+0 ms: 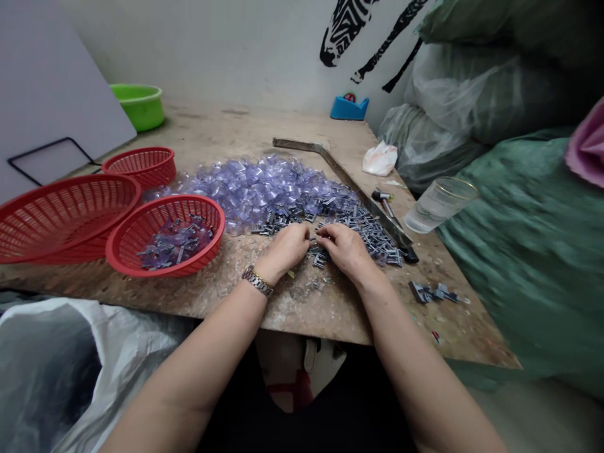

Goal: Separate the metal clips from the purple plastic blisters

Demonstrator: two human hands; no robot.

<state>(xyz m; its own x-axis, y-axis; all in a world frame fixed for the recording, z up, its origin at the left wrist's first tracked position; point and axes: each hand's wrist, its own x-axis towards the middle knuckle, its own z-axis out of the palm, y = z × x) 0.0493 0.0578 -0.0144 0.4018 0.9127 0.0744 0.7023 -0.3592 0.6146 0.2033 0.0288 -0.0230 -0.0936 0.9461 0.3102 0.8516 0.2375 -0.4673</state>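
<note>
My left hand (289, 246), with a metal watch (257, 280) on its wrist, is closed in a pinch over the front of the table. Facing it, my right hand (346, 248) also has its thumb and fingers pinched together. The fingertips almost meet; whatever is between them is too small to make out. Around my right hand spreads a heap of small grey plastic parts (368, 226), and a few lie just below the fingertips. Behind both hands is a pile of clear purplish plastic pieces (257, 185). A red basket (214, 242) to the left contains purplish pieces and grey parts together.
Two more red baskets (66, 189) (165, 162) stand at the left. A bent metal strip (337, 167) borders the heap. A glass of water (431, 207) stands near the table's right edge, with several grey pieces (431, 292) nearer me. Large sacks (509, 226) crowd the right side.
</note>
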